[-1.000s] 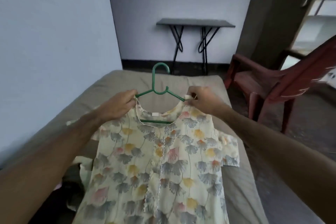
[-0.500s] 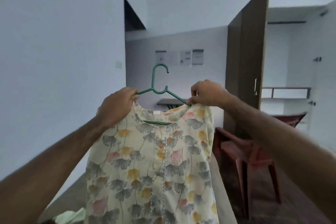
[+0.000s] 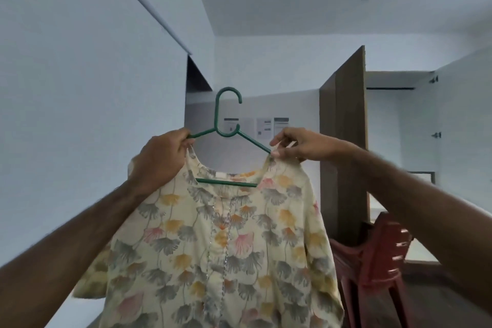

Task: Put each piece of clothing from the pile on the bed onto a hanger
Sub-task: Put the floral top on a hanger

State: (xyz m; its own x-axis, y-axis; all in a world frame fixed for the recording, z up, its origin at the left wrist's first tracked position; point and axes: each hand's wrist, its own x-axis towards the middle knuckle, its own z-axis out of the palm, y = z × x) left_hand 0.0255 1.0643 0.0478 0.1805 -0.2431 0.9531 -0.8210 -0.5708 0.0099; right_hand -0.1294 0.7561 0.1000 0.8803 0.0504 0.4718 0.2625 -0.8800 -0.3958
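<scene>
Both hands are raised and set apart, one at each shoulder of the dress (image 3: 223, 247); the left hand (image 3: 159, 162) grips the left shoulder together with the left arm of the green hanger (image 3: 229, 136), and the right hand (image 3: 300, 145) pinches the right shoulder seam between thumb and fingertips, right where the hanger's other arm runs into the cloth. The dress hangs straight down between and below the hands, its long axis vertical, its front with the floral print facing near; the hanger's bar shows through the neckline, so the hanger sits inside the garment. Its hook stands upright above and midway between the hands, equally near to both, opening toward the right; whichever hand lets go first can reach it. The right shoulder looks seated on the hanger, though the fingers hide the exact fit; this piece seems all but hung. A brown door (image 3: 343, 141) stands open at far right; a red chair (image 3: 378, 261) sits near right below it.
</scene>
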